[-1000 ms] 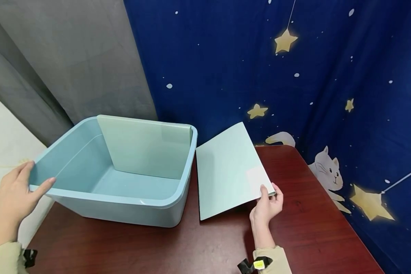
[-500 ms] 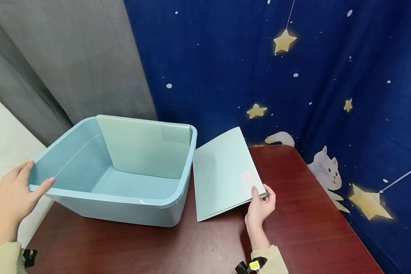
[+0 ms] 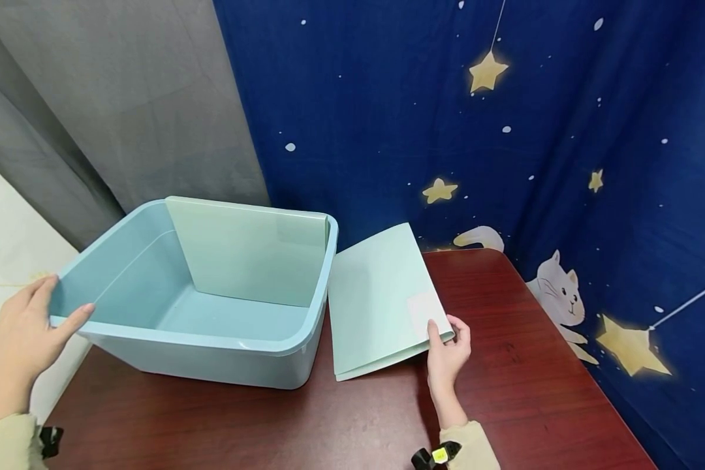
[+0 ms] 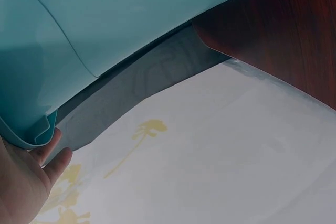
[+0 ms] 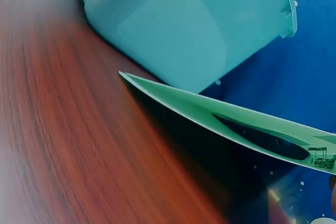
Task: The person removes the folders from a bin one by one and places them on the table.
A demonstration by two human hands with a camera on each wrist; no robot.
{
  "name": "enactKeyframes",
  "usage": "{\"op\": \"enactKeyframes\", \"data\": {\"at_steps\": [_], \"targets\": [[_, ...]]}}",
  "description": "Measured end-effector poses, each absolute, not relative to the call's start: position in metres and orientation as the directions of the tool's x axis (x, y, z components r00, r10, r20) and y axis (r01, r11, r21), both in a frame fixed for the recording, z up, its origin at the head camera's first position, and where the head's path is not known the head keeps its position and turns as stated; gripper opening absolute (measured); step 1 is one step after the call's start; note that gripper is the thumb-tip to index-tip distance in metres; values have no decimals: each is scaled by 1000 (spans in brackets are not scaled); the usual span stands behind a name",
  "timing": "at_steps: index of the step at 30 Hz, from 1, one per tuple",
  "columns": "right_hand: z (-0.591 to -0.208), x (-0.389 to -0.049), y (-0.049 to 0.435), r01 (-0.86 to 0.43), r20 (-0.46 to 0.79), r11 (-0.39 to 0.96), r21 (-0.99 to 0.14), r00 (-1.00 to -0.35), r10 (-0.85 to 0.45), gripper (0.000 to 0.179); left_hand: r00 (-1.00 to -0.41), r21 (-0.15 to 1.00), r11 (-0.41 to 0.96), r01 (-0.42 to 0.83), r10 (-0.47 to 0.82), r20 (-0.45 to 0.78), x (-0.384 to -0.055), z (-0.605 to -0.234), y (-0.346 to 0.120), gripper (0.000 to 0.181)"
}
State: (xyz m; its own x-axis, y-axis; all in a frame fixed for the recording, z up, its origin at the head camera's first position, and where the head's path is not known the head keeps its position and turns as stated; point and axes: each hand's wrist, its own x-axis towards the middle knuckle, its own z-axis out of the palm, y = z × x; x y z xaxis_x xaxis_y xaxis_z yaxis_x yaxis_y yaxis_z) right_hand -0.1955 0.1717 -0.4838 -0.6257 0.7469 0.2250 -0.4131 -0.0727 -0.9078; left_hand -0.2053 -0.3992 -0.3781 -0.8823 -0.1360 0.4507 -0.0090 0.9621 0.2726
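Note:
My left hand [image 3: 23, 333] grips the rim of a light blue plastic basin [image 3: 182, 336] at its near left corner, thumb lying over the rim. In the left wrist view, fingers show under the basin's lip. My right hand [image 3: 448, 356] pinches a pale green folder [image 3: 370, 300] at the near end of its spine, thumb on top beside a pale label. The folder slants beside the basin's right side, its far edge higher. Seen from the right wrist, the folder [image 5: 178, 100] has its two covers slightly apart around a hollow spine; most of that hand is hidden.
Another pale green folder [image 3: 252, 254] stands upright inside the basin, leaning on its back wall. The dark red wooden table [image 3: 534, 365] has its right edge along a blue star-patterned curtain [image 3: 376, 98]. A grey curtain [image 3: 135, 98] hangs behind the basin.
My right hand and the folder have shifted slightly left, and the folder's far end has dipped. A gap between its covers now shows along the near edge. The left hand and basin stay put.

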Motion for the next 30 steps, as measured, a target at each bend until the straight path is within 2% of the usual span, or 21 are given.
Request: {"op": "enactKeyframes", "data": {"at_steps": [12,21,30], "targets": [[-499,-196,184,-243,229,85,-966,-662,713,30,-875,270,963,-5,-135,464,-205,-376,-398,83],[-474,-182,185,-156,265,223,-962,-724,637,30,-873,272,962,4,-129,469,-206,-378,-400,82],[-513,-195,205,-135,260,244,-960,-748,611,33,-875,272,962,1,-130,467,-208,-379,-401,83]]}}
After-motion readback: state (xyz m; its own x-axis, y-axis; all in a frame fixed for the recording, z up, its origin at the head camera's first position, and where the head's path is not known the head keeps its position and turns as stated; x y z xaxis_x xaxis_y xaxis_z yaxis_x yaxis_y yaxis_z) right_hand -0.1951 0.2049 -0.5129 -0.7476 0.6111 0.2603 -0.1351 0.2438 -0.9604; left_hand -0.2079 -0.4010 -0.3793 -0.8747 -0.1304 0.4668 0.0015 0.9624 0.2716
